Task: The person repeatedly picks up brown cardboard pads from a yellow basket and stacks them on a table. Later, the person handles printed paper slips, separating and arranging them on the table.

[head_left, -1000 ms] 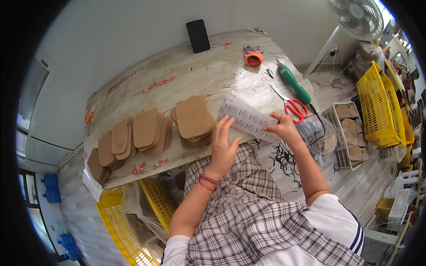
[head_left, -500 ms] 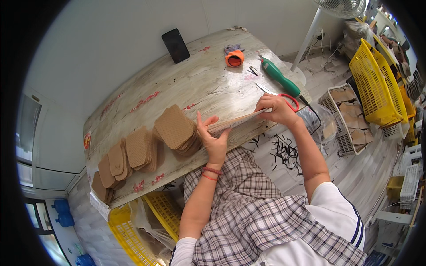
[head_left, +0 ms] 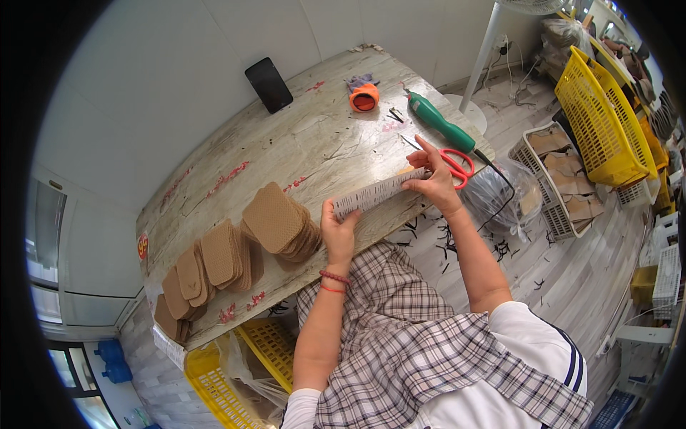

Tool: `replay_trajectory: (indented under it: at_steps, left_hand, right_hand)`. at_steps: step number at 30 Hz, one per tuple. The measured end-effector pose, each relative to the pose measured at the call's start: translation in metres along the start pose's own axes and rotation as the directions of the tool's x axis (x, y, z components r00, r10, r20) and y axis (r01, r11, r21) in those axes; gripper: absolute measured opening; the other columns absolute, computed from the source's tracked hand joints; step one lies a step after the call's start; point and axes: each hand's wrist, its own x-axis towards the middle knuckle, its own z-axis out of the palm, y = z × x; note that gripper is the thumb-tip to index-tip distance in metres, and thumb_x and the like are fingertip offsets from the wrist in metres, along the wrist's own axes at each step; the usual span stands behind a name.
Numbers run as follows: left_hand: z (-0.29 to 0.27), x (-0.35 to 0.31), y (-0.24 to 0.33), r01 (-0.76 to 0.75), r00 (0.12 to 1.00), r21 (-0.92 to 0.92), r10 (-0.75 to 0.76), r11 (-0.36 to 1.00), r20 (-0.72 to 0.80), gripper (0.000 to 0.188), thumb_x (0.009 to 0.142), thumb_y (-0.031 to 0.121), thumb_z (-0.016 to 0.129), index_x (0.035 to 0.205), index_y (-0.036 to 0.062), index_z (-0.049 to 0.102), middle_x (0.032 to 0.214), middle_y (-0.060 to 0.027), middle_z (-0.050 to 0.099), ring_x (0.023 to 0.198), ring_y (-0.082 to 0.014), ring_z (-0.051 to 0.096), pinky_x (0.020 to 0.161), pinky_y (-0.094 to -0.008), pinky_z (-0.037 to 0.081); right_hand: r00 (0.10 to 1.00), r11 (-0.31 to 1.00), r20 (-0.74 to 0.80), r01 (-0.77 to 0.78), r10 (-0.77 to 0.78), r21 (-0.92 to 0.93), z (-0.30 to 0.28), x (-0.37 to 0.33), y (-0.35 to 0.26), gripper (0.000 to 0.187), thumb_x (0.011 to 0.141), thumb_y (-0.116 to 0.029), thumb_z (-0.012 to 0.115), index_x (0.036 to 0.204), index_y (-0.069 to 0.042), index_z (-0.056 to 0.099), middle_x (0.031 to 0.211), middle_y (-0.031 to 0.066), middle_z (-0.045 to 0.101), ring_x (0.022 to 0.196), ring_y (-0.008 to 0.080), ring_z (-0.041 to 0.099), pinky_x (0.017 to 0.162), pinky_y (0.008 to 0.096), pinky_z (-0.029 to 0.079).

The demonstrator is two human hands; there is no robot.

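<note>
- Worn, pale wooden worktable [head_left: 300,154] w/ scuffed red marks, set against a white wall; seen from above, grey plank floor at right.
- Left hand [head_left: 338,230]: forearm rises from lower edge, red bead bracelet at wrist, fingers closed on the left end of a long narrow strip of white printed labels [head_left: 379,193].
- Right hand [head_left: 433,180]: arm comes in from lower right, fingers pinched on the strip's right end; index finger sticks up. Strip is held stretched between both hands, just over the table's near edge.
- Stack of tan, rounded-corner pads w/ waffle texture [head_left: 280,223] lies on table just left of left hand; more tan pads [head_left: 207,261] overlap in piles further left.
- Red-handled scissors [head_left: 456,166] lie beside right hand; green power tool w/ cord [head_left: 439,123] behind them.
- Orange tape roll [head_left: 364,98] and black phone [head_left: 269,84], leaning on wall, at table's far side.
- Yellow plastic lattice basket [head_left: 597,121] at right; contents not clear.
- White wire basket [head_left: 554,168] on floor holds brownish flat pieces.
- Yellow crate [head_left: 275,343] under table.
- Checked cloth over person's lap.
</note>
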Motion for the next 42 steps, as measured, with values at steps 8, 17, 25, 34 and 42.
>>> replay_trajectory:
  at_steps: [8,17,25,34,42]
  left_hand:
    - [0.002,0.017,0.002,0.054,0.998,0.049,-0.053,0.997,-0.031,0.036,0.083,-0.012,0.056,0.117,-0.0008,0.049,0.113,-0.0081,0.062,0.101,-0.0162,0.059,0.090,-0.0280,0.046]
    - [-0.002,0.009,0.002,0.007,1.000,-0.138,-0.005,0.990,0.013,0.032,0.090,-0.007,0.051,0.121,0.0006,0.047,0.110,-0.0072,0.058,0.100,-0.0132,0.055,0.091,-0.0270,0.043]
    - [-0.001,0.004,-0.007,-0.038,0.998,0.174,0.046,0.984,-0.040,0.041,0.091,-0.008,0.048,0.131,-0.0026,0.040,0.123,-0.0108,0.055,0.111,-0.0161,0.052,0.099,-0.0297,0.039]
    - [0.013,-0.003,0.006,-0.103,0.985,0.373,0.146,0.922,-0.090,0.048,0.089,-0.005,0.050,0.133,0.0023,0.034,0.123,-0.0161,0.050,0.114,-0.0256,0.049,0.101,-0.0355,0.037]
    - [0.016,-0.004,0.006,-0.101,0.983,0.520,0.167,0.848,-0.082,0.036,0.090,-0.002,0.053,0.123,0.0027,0.040,0.112,-0.0221,0.056,0.104,-0.0336,0.057,0.091,-0.0413,0.044]
  right_hand:
    - [0.999,0.977,-0.040,-0.014,0.023,0.214,0.001,0.009,0.019,0.096,0.069,0.005,0.078,0.150,-0.008,0.028,0.110,0.0050,0.057,0.102,0.0150,0.056,0.089,0.0288,0.049]
    - [0.997,0.963,-0.027,-0.058,0.068,0.262,0.012,0.003,0.012,0.099,0.070,0.009,0.074,0.151,-0.008,0.022,0.117,0.0084,0.057,0.102,0.0147,0.057,0.091,0.0283,0.048]
    - [0.998,0.972,-0.013,-0.052,0.056,0.231,0.017,0.002,0.012,0.096,0.071,0.003,0.075,0.151,-0.007,0.023,0.117,0.0099,0.058,0.103,0.0146,0.056,0.090,0.0282,0.047]
    - [0.996,0.999,-0.086,0.030,-0.029,0.017,0.033,-0.015,0.008,0.097,0.070,-0.007,0.079,0.151,-0.010,0.025,0.117,0.0085,0.058,0.097,0.0164,0.057,0.084,0.0288,0.048]
    - [0.991,0.964,-0.133,-0.047,0.012,-0.263,0.031,-0.020,0.000,0.057,0.070,-0.009,0.083,0.120,-0.005,0.056,0.095,0.0036,0.064,0.082,0.0121,0.060,0.073,0.0268,0.050]
